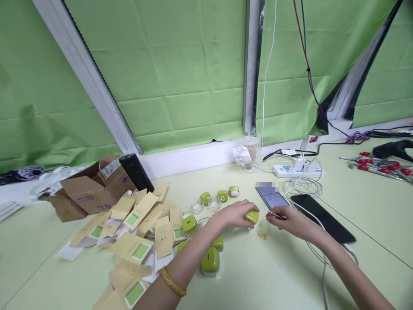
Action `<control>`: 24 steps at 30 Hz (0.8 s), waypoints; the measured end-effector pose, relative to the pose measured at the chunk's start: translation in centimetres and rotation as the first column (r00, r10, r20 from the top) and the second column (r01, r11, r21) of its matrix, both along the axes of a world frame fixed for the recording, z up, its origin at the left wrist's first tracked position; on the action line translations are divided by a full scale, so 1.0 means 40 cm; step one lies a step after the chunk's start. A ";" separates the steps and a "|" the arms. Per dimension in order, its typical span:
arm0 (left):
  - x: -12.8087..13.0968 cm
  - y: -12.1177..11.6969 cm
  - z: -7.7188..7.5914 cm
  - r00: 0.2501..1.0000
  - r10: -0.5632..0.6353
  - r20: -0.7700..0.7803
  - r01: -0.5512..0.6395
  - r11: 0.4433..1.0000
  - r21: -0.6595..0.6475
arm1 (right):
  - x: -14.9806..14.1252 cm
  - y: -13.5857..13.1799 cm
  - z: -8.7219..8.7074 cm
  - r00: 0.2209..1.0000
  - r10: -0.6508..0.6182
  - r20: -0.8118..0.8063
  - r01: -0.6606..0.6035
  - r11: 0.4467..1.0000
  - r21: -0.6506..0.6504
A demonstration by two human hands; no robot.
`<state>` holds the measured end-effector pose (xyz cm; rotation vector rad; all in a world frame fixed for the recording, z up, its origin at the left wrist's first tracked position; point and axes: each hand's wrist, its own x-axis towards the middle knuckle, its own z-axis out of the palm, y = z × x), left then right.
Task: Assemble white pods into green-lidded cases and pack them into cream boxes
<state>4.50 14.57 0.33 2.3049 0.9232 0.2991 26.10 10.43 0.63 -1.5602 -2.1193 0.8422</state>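
My left hand (pixel 235 214) is closed around a glossy green earbud case (pixel 252 216), just above the table. To its right, my right hand (pixel 292 220) pinches a thin, pointed metal tool (pixel 274 213); its tip points toward the case without touching it, and most of its length is hidden by my fingers. A small yellow looped piece (pixel 262 235) lies on the table below and between both hands. More green cases (pixel 210 259) lie around my left forearm, some in clear plastic shells (pixel 214 203). An open case with white inside (pixel 234 191) sits beyond my left hand.
Opened cardboard packets (pixel 138 249) are heaped at left, before a brown carton (pixel 93 189) and a black cylinder (pixel 136 172). A lit phone (pixel 271 196), a dark phone (pixel 324 218) and white cables (pixel 306 187) lie right. A lidded cup (pixel 250 153) and power strip (pixel 298 170) stand behind.
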 end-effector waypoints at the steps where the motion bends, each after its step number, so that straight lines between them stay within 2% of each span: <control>1: -0.003 0.001 0.000 1.000 0.008 -0.025 -0.008 1.000 0.008 | 0.001 -0.002 0.001 1.000 0.012 0.005 -0.012 1.000 0.000; 6: -0.056 -0.024 0.017 0.984 0.112 -0.139 -0.107 0.993 0.039 | -0.019 0.033 0.028 0.998 0.037 0.047 -0.039 0.999 0.034; 9: -0.081 -0.047 0.029 0.956 0.224 -0.191 -0.214 0.974 0.072 | -0.068 0.111 0.039 0.994 0.050 0.094 -0.055 0.997 0.047; 12: -0.089 -0.056 0.035 0.927 0.315 -0.202 -0.300 0.948 0.105 | -0.142 0.213 0.028 0.987 0.024 0.157 -0.032 0.998 0.047; 16: -0.099 -0.059 0.036 0.926 0.335 -0.173 -0.332 0.942 0.050 | -0.231 0.304 -0.009 0.973 -0.002 0.232 0.000 1.000 0.010; 18: -0.107 -0.069 0.034 0.930 0.345 -0.122 -0.348 0.937 -0.003 | -0.253 0.314 -0.026 0.970 -0.004 0.244 0.004 1.000 0.003; 21: -0.117 -0.092 0.032 0.911 0.411 0.028 -0.408 0.909 -0.083 | -0.252 0.293 -0.037 0.974 -0.020 0.224 0.011 0.999 0.039; 24: -0.117 -0.113 0.032 0.807 0.552 0.210 -0.516 0.832 -0.204 | -0.228 0.242 -0.022 0.988 -0.039 0.150 0.019 0.991 0.136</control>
